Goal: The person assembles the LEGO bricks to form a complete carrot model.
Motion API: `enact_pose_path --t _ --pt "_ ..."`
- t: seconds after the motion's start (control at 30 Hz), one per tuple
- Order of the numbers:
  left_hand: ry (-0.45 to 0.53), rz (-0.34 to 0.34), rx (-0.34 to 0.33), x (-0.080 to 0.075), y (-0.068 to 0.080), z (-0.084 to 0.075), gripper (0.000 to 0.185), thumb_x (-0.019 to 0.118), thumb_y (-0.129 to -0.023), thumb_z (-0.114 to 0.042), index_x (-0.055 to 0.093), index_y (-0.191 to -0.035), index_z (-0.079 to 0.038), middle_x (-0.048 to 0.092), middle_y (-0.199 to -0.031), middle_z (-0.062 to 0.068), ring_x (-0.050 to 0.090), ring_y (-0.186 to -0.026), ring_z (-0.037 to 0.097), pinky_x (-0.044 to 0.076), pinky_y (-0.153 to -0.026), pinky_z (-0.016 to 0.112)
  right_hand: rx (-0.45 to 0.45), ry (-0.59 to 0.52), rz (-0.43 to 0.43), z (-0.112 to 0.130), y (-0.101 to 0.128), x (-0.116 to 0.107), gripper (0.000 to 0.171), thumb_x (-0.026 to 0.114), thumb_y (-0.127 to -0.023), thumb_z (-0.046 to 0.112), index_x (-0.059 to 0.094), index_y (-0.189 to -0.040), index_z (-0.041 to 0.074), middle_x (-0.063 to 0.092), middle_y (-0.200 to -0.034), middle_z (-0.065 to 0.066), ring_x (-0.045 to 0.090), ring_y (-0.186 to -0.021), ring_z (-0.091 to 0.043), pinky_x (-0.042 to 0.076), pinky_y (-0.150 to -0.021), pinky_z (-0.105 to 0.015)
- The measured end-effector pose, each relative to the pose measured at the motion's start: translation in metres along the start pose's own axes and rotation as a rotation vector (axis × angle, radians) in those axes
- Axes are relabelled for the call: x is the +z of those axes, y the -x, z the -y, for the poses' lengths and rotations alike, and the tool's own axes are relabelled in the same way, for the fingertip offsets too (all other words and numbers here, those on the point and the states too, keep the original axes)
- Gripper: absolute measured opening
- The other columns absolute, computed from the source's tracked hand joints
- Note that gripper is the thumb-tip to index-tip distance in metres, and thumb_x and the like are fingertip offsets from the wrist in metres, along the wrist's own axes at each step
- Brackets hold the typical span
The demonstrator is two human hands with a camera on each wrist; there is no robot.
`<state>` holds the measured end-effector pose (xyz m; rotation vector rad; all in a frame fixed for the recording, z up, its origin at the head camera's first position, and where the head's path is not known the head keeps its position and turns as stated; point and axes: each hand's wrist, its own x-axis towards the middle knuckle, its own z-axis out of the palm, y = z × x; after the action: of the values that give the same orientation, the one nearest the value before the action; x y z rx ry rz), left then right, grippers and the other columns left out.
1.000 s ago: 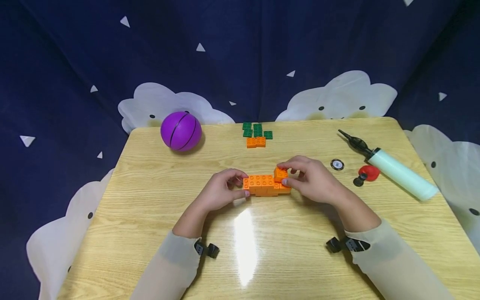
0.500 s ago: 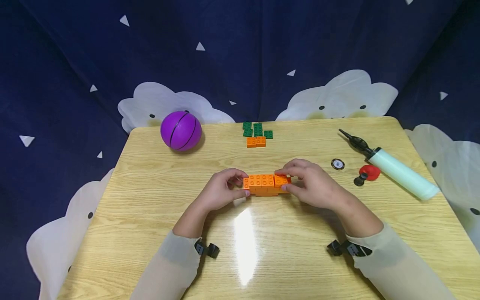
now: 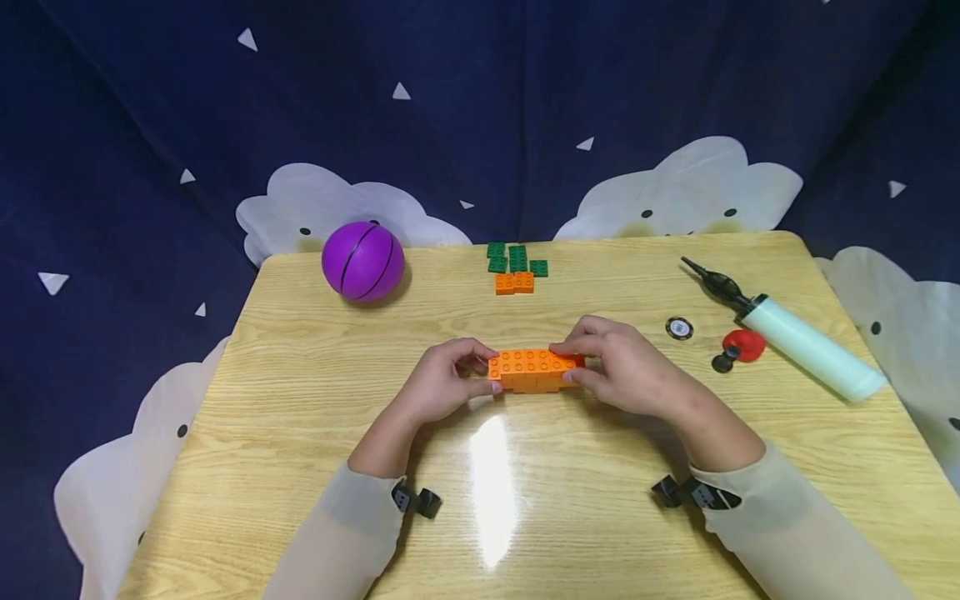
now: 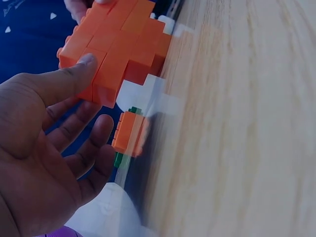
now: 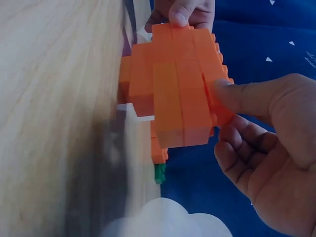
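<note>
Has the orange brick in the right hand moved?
Yes: against the table, the orange brick in the right hand has moved down, nearly level with the orange row.

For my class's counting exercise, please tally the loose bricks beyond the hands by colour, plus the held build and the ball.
Loose green bricks: 4
Loose orange bricks: 2
Held orange build: 1
Purple ball: 1
Total: 8

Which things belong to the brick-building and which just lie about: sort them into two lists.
Part of the job:
orange brick structure, gripped by left hand and right hand
separate orange bricks, probably
green bricks, probably

Apparently just lying about:
purple ball
pump
round chip
red item and black piece, identity unclear
</note>
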<state>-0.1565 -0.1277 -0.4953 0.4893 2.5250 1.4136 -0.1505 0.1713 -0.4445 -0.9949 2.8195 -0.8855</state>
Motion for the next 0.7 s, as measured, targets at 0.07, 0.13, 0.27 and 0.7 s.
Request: enact_pose_path --t 0.07,0.13,0.27,0.7 --pt "-0.008 -0.008 0.004 0.0 0.0 0.0 0.033 0.091 -0.082 -0.02 0.075 -0.112 -0.021 0.071 -0.102 -0.007 0.068 -0.097 0.023 0.054 -0.086 0.039 -0.016 0.01 0.007 0.001 -0.002 -0.001 0.04 0.084 -0.087 0.012 0.076 -0.126 0.011 0.063 -0.102 0.005 0.06 -0.083 -0.02 0.049 -0.07 -0.031" --pt "-0.012 -0.013 0.006 0.0 0.0 -0.001 0.034 0.091 -0.082 -0.02 0.076 -0.112 -0.021 0.072 -0.102 -0.007 0.068 -0.097 0.022 0.054 -0.085 0.039 -0.024 0.019 0.011 0.001 -0.004 -0.002 0.04 0.085 -0.086 0.013 0.076 -0.125 0.011 0.063 -0.1 0.005 0.059 -0.081 -0.02 0.049 -0.069 -0.03" --pt "-0.013 -0.013 0.004 0.0 0.0 -0.002 0.034 0.091 -0.082 -0.021 0.076 -0.113 -0.021 0.072 -0.102 -0.008 0.068 -0.097 0.022 0.054 -0.085 0.039 -0.025 0.019 0.015 0.0 -0.005 -0.003 0.04 0.087 -0.085 0.014 0.077 -0.124 0.011 0.064 -0.098 0.005 0.06 -0.08 -0.019 0.049 -0.068 -0.03" --pt "-0.014 0.009 -0.009 -0.002 -0.001 0.001 0.038 0.092 -0.081 -0.025 0.074 -0.115 -0.025 0.071 -0.102 -0.006 0.066 -0.098 0.021 0.054 -0.086 0.041 -0.017 -0.196 0.042 -0.03 -0.008 0.001 0.037 0.081 -0.093 0.027 0.073 -0.128 0.019 0.07 -0.117 0.004 0.06 -0.094 -0.017 0.051 -0.076 -0.039"
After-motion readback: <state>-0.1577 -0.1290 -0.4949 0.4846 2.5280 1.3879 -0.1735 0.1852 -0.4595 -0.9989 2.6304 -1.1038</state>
